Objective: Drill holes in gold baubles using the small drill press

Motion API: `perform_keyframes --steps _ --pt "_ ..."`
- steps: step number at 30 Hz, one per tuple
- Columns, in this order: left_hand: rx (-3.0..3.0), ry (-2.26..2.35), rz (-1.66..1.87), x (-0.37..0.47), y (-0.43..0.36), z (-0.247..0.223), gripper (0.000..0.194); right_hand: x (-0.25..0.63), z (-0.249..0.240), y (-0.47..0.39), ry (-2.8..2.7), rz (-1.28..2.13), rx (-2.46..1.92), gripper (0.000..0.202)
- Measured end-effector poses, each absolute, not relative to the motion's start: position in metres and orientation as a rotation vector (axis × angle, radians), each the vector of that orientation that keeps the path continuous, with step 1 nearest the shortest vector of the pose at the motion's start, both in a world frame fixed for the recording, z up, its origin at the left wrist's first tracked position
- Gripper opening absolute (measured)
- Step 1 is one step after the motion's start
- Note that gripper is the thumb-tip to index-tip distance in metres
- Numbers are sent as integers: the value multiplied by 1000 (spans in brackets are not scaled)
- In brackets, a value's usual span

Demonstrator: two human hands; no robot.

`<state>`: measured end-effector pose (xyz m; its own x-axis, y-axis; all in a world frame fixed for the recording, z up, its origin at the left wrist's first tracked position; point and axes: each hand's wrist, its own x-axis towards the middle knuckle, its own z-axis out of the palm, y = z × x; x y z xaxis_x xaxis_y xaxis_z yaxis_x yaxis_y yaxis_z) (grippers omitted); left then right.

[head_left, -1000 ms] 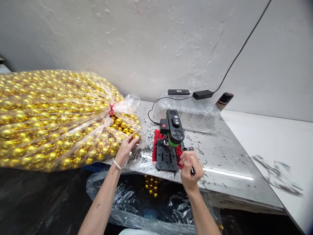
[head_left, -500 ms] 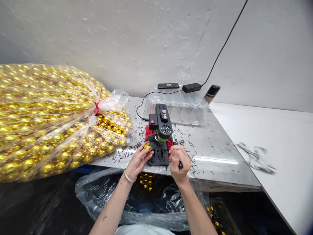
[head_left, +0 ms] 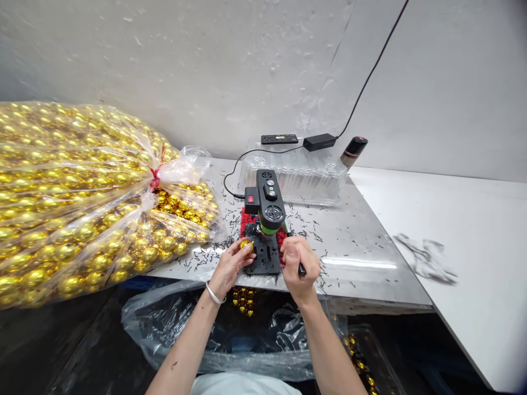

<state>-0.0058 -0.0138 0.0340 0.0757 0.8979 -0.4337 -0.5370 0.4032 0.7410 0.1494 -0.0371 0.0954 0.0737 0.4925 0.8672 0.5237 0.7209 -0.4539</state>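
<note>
Between the thumb and fingers of my left hand is a shiny gold ball, held at the left edge of a slotted black base plate. Above the plate stands a small black bench drill press with a green ring at its lower end. My right hand is wrapped round the black grip of its lever, on the right side of the machine. Under the machine lies a red mat. The drill tip is partly hidden by the machine's head.
A large clear bag of gold balls lies at left. Dark shavings litter the metal table. Behind stand a clear plastic box, a black power adapter and a can. White gloves lie right; an open plastic bag hangs below.
The whole view has shifted slightly, so things sit a little further left and up. My left hand still holds the gold ball, now turned slightly; my right hand stays on the lever.
</note>
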Motion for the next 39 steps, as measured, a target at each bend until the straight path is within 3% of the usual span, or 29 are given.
perform_keyframes --steps 11,22,27,33,39 --pt "506 1000 1094 -8 -8 29 42 153 130 -25 -1609 -46 -858 31" --pt "1714 1483 926 10 -5 11 33 155 126 -27 -1618 -42 -852 30" --pt "1998 1513 1024 17 -1 1 30 155 123 -28 -1625 -42 -817 29" --pt "2028 1479 1186 18 0 -21 29 156 107 -34 -1624 -22 -802 26" --pt "2035 1470 1169 17 0 -23 31 156 62 -38 -1643 -16 -799 24"
